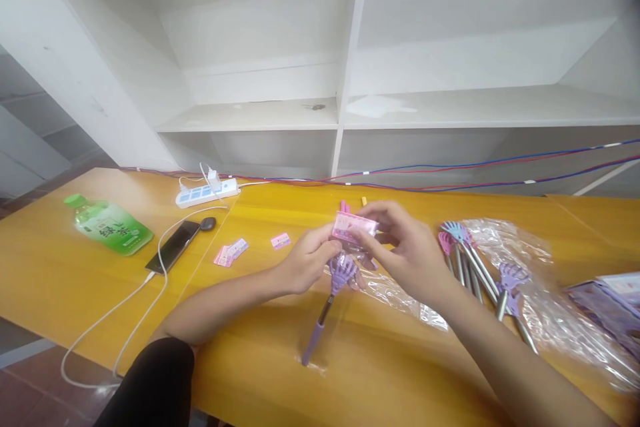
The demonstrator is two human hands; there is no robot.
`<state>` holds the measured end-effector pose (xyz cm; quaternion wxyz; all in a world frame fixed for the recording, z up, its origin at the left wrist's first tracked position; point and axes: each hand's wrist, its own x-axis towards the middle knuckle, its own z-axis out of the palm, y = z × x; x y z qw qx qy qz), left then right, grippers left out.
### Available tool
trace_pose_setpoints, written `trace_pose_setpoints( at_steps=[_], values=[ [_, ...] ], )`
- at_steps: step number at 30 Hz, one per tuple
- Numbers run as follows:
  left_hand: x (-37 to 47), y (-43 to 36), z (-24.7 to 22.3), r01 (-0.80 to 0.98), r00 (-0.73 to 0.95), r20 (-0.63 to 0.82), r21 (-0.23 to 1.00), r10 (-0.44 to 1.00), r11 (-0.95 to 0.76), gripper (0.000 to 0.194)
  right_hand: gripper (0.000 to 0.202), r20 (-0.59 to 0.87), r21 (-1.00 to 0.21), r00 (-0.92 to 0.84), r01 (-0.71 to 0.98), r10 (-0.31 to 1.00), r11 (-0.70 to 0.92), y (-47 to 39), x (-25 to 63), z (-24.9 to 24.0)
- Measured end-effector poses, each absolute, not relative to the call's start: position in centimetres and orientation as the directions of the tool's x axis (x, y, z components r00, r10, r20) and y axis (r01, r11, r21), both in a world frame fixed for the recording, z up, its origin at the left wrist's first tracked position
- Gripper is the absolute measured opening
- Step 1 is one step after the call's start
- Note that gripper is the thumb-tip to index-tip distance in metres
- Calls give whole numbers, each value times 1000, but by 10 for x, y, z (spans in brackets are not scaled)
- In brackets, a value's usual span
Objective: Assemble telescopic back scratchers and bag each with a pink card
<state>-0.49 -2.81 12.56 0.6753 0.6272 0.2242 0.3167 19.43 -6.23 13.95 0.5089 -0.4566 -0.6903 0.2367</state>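
A purple back scratcher (343,271) with a claw-shaped head hangs in a clear plastic bag below my hands, its purple handle pointing down toward the table. Across the top of the bag is a pink printed card (353,227). My left hand (311,259) is closed, pinching the bag's top at the card's left side. From the right, my right hand (400,247) grips the card, with the thumb on its front face. Some fingertips are hidden behind the card and bag.
Pink cards (231,252) lie left of my hands, near a phone (175,245), a green bottle (113,225) and a power strip (207,193). Several scratchers (475,260) and clear bags (550,307) are on the right. White shelving (250,118) stands behind the table.
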Motion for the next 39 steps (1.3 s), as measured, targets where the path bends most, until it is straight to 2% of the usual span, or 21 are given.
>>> trace_pose_setpoints(
  at_steps=[2, 6, 11, 14, 17, 20, 22, 24, 27, 31, 33, 35, 37, 39],
  values=[
    [-5, -27, 126, -117, 663, 127, 991, 737, -66, 42, 31, 417, -820, -80, 397, 906, 412, -63, 189, 138],
    [-4, -22, 125, -52, 627, 151, 987, 764, -152, 46, 32, 403, -834, -64, 385, 913, 395, -63, 185, 137],
    [-3, -20, 127, -38, 633, 135, 989, 762, -144, 51, 44, 296, -922, -84, 234, 951, 308, -62, 183, 135],
    [-4, -20, 127, -24, 647, 174, 978, 742, -209, 52, 50, 280, -936, -93, 195, 955, 293, -58, 187, 133],
    [-4, -12, 120, 21, 608, 191, 967, 771, -256, 51, 46, 319, -876, -82, 354, 944, 327, -54, 197, 134],
    [-2, 2, 107, 20, 507, 181, 975, 843, -222, 45, 38, 407, -685, -15, 657, 913, 316, -52, 207, 137],
    [0, 11, 98, -9, 439, 178, 981, 881, -194, 40, 36, 347, -610, -42, 748, 937, 259, -55, 208, 137],
    [2, 16, 93, -50, 378, 171, 985, 910, -164, 37, 45, 184, -635, -143, 738, 973, 229, -63, 202, 131],
    [4, 17, 90, -100, 374, 171, 984, 911, -144, 34, 47, -36, -757, -287, 633, 957, 161, -79, 183, 108],
    [4, 12, 90, -120, 410, 172, 984, 896, -134, 27, 43, -228, -911, -323, 403, 919, -84, -103, 159, 68],
    [4, 11, 91, -103, 387, 210, 977, 898, -184, 25, 42, -240, -938, -308, 317, 921, -138, -114, 155, 55],
    [3, 13, 93, -121, 374, 274, 962, 886, -246, 27, 43, -193, -947, -276, 304, 942, -105, -125, 161, 49],
    [0, 16, 98, -184, 384, 325, 944, 864, -273, 29, 44, -140, -933, -208, 355, 968, -59, -135, 179, 50],
    [-3, 20, 103, -233, 386, 357, 930, 851, -284, 26, 48, -114, -878, -69, 474, 991, -69, -144, 209, 55]
  ],
)
